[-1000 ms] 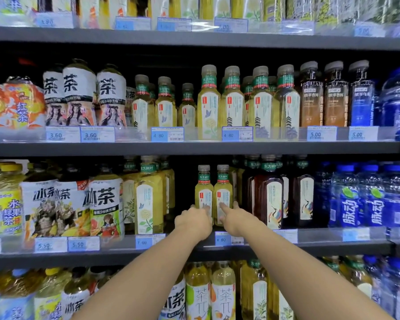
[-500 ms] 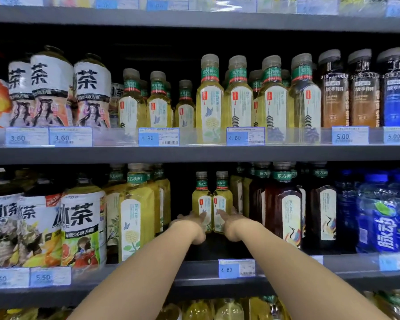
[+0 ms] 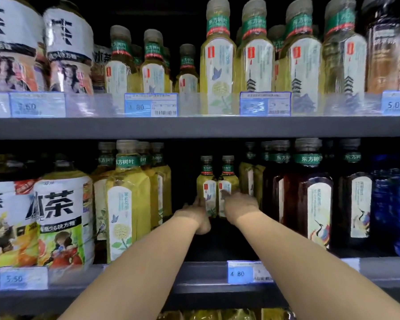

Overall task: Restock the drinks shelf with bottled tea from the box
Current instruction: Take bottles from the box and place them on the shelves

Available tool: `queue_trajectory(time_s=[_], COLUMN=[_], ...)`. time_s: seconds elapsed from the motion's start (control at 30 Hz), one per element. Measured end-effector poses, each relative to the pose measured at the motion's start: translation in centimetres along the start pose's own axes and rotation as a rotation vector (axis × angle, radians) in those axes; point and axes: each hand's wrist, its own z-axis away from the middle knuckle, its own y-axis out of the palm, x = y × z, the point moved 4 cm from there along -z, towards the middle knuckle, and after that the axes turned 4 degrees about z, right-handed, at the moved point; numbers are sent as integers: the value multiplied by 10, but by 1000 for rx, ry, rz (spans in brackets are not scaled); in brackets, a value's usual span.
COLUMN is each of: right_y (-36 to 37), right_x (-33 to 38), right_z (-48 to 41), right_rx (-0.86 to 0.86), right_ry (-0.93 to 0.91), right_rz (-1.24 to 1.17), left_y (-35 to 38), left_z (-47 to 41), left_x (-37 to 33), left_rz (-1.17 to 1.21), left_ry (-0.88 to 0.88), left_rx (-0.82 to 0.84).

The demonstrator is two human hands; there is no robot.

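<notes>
Both bottles now stand further back on the shelf (image 3: 194,272) than a moment ago, and my arms reach deeper in after them. My left hand (image 3: 194,215) is curled round the lower left side of the left bottle (image 3: 206,181), as far as the blur lets me judge. My right hand (image 3: 239,205) has its fingers against the label of the right bottle (image 3: 228,179); whether they wrap round it I cannot tell. These two stand upright, touching each other, just beyond my knuckles. Dark bottles (image 3: 310,199) crowd close on the outside of my right hand, tall bottles (image 3: 127,204) stand a little off from my left, and a price tag (image 3: 240,272) sits under my right forearm. I judge the tea to be full and sealed, so fairly stiff and weighty for its size, with a slick film label and a narrow foot that tips easily. Best held round the body at the label, low down, not by the cap.
</notes>
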Motion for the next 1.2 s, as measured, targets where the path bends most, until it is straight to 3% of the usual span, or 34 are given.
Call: queue_trajectory(time_s=[0.2, 0.37, 0.47, 0.67, 0.83, 0.97, 1.03, 1.2], right_y=[14, 6, -3, 11, 0, -28, -39, -47], right_x=[-8, -7, 2, -7, -12, -15, -15, -16], right_z=[-9, -5, -3, -4, 23, 81, 117, 213], right_rx=[88, -22, -53, 131, 98, -5, -92, -334], right_ry=[74, 119, 65, -2, -50, -99, -131, -155], right_rz=[-24, 24, 158, 194, 131, 64, -19, -101], left_y=[7, 9, 8, 2, -14, -32, -37, -39], left_z=[-10, -8, -6, -2, 20, 86, 130, 248], left_x=[0, -1, -3, -3, -7, -19, -23, -34], left_rz=[58, 69, 55, 58, -1, -6, 27, 35], left_ry=[0, 4, 10, 17, 66, 90, 116, 216], left_rx=[20, 16, 12, 70, 9, -47, -133, -570])
